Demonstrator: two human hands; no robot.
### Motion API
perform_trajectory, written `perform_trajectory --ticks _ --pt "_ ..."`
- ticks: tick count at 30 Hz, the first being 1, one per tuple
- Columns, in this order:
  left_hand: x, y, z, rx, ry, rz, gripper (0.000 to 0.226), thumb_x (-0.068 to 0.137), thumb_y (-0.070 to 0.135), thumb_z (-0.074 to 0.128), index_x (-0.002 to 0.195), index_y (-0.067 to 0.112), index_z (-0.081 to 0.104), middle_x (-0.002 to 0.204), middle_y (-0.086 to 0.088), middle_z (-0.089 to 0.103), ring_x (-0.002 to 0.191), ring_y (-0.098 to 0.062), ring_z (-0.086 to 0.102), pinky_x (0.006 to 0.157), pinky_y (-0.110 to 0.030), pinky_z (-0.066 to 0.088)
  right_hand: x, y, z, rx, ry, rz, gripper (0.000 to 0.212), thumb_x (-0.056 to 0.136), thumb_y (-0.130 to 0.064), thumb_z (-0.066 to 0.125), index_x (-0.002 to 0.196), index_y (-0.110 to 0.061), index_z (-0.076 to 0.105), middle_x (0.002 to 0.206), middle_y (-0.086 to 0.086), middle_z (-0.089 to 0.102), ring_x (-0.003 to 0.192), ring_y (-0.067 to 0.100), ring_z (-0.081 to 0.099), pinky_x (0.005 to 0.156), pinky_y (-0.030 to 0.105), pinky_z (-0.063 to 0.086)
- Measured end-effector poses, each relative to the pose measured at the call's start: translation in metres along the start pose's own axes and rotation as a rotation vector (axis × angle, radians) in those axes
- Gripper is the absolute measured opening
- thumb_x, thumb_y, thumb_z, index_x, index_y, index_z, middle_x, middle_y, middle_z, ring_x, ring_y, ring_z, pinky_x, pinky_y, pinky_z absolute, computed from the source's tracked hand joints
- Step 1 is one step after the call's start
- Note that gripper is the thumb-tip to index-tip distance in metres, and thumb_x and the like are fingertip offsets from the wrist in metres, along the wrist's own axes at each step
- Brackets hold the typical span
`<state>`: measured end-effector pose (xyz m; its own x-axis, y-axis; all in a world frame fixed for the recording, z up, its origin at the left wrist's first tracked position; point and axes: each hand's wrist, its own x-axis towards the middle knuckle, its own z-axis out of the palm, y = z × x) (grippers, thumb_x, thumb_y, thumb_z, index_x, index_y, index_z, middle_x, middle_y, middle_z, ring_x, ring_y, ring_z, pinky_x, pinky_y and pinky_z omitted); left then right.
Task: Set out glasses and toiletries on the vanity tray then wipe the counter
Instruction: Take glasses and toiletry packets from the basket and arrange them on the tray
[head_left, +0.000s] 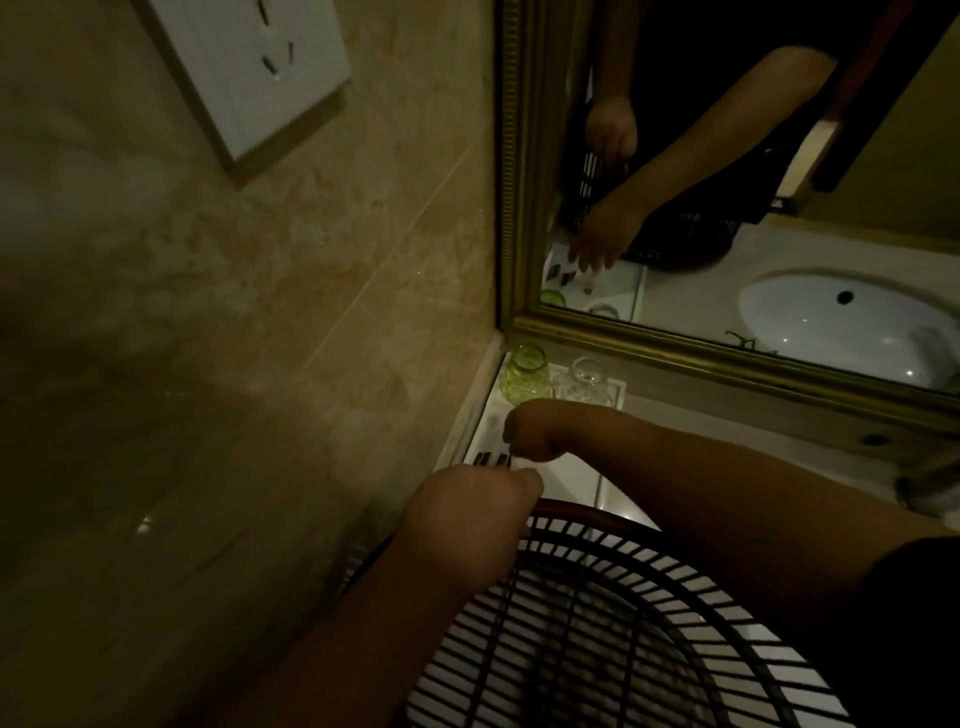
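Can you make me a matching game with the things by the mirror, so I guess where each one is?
Things:
1. green glass tumbler
2. clear glass tumbler
3. dark slatted basket
4. white wall socket

Places:
A. nearest the camera, under the arms
B. high on the marble wall
C. back corner of the white vanity tray, next to the wall
D. on the tray, just right of the green one

Pairs: 1-C, 2-D, 3-A, 4-B

Wall socket (244, 67); gilt-framed mirror (524, 317); sink reflected (831, 322).
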<state>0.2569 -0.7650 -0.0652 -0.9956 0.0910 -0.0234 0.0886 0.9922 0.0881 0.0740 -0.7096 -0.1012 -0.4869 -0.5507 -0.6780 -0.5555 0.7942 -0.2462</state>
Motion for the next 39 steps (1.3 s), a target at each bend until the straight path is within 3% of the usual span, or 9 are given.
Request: perform_trajectory --ticks 3,6,10,14,17,20,26,31,39 --pt "-0.002 0.003 0.004 0.005 0.03 0.004 0.023 0.087 0.034 0.07 0.102 0.023 0.057 0.089 0.0 0.069 0.073 -0.021 0.067 0.065 -0.038 0.058 -0.044 0.004 -0.011 -0.004 0.401 -0.158 0.028 0.098 -0.027 0.055 0.117 -0.016 0.073 0.113 0.006 0.071 0.105 0.026 0.066 0.086 0.036 0.053" --pt "-0.003 0.005 0.002 0.002 0.036 -0.003 0.023 0.083 0.032 0.073 0.095 0.023 0.056 0.08 0.0 0.066 0.065 -0.021 0.064 0.058 -0.037 0.057 -0.115 0.004 -0.009 0.174 0.764 -0.326 0.017 0.094 -0.029 0.056 0.098 -0.024 0.071 0.084 -0.005 0.068 0.077 0.016 0.064 0.071 0.038 0.055" --pt "-0.003 0.006 -0.002 -0.018 0.035 -0.04 0.021 0.083 0.035 0.068 0.094 0.026 0.054 0.075 0.001 0.058 0.066 -0.023 0.061 0.056 -0.033 0.05 -0.206 -0.002 0.034 0.276 0.942 -0.595 0.009 0.085 -0.024 0.055 0.08 -0.022 0.063 0.067 -0.008 0.057 0.061 0.012 0.055 0.055 0.033 0.046" --pt "-0.002 0.008 -0.002 0.045 0.071 -0.028 0.029 0.079 0.037 0.075 0.089 0.022 0.053 0.08 -0.003 0.064 0.074 -0.028 0.065 0.054 -0.032 0.035 -0.233 -0.009 0.112 0.11 0.543 -0.584 0.007 0.086 -0.03 0.054 0.081 -0.025 0.057 0.07 -0.008 0.056 0.063 0.014 0.054 0.061 0.032 0.047" --pt "-0.003 0.009 -0.003 0.07 0.078 -0.04 0.03 0.081 0.038 0.078 0.089 0.02 0.056 0.082 -0.004 0.065 0.075 -0.027 0.065 0.055 -0.031 0.034 -0.21 -0.016 0.166 -0.08 -0.012 -0.349 0.022 0.093 -0.037 0.06 0.105 -0.019 0.066 0.097 0.007 0.069 0.088 0.026 0.064 0.075 0.038 0.053" --pt "-0.005 0.008 -0.002 0.069 0.091 -0.034 0.03 0.081 0.039 0.078 0.089 0.02 0.056 0.08 -0.002 0.064 0.073 -0.026 0.063 0.054 -0.031 0.033 -0.183 -0.021 0.208 -0.228 -0.317 -0.273 0.044 0.096 -0.029 0.065 0.134 -0.008 0.06 0.127 0.018 0.065 0.115 0.036 0.062 0.088 0.044 0.052" --pt "-0.003 0.008 -0.001 0.066 0.087 -0.048 0.033 0.081 0.041 0.078 0.083 0.024 0.05 0.078 -0.001 0.061 0.072 -0.025 0.061 0.054 -0.031 0.033 -0.16 -0.015 0.235 -0.29 -0.442 -0.285 0.071 0.091 -0.017 0.076 0.152 -0.008 0.042 0.148 0.02 0.051 0.134 0.038 0.05 0.106 0.05 0.047" --pt "-0.001 0.008 0.002 0.061 0.105 -0.049 0.035 0.08 0.042 0.078 0.082 0.026 0.048 0.076 0.001 0.06 0.07 -0.024 0.06 0.053 -0.031 0.034 -0.155 -0.002 0.239 -0.399 -0.388 -0.261 0.059 0.097 -0.029 0.067 0.151 -0.018 0.046 0.15 0.014 0.048 0.134 0.037 0.049 0.1 0.058 0.049" --pt "-0.002 0.006 0.004 0.078 0.133 -0.024 0.034 0.078 0.044 0.079 0.085 0.025 0.052 0.077 0.001 0.063 0.07 -0.024 0.063 0.052 -0.03 0.033 -0.148 0.003 0.233 -0.218 -0.269 -0.188 0.039 0.097 -0.023 0.065 0.133 -0.009 0.062 0.127 0.019 0.065 0.116 0.037 0.062 0.097 0.049 0.053"
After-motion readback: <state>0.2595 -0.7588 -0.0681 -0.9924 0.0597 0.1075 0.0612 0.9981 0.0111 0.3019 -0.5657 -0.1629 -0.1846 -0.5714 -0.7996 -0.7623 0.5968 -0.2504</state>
